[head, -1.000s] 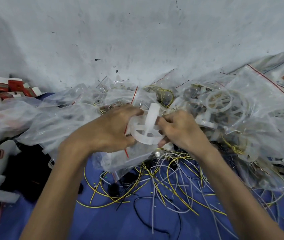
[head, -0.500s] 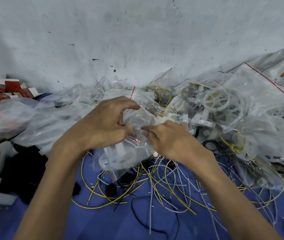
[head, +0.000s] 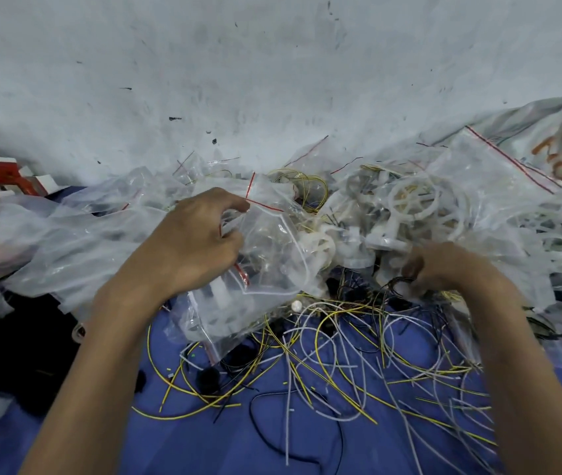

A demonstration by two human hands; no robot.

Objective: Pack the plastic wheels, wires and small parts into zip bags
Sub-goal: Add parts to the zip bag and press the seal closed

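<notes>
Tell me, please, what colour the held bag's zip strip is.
The zip bag has a red zip strip; head view.

The left hand [head: 190, 245] grips a clear zip bag [head: 272, 262] at its red-lined mouth, with white plastic parts visible inside. Right of the zip bag, the right hand [head: 444, 269], blurred, curls its fingers over thin dark wires [head: 397, 284]; whether it grips them cannot be determined. Below the zip bag, loose wires [head: 341, 337], yellow, white and black, lie tangled on a blue surface [head: 238, 440]. To its upper right, plastic wheels [head: 413, 200] sit among further clear bags, and far to its left stand red and white boxes [head: 1, 176].
</notes>
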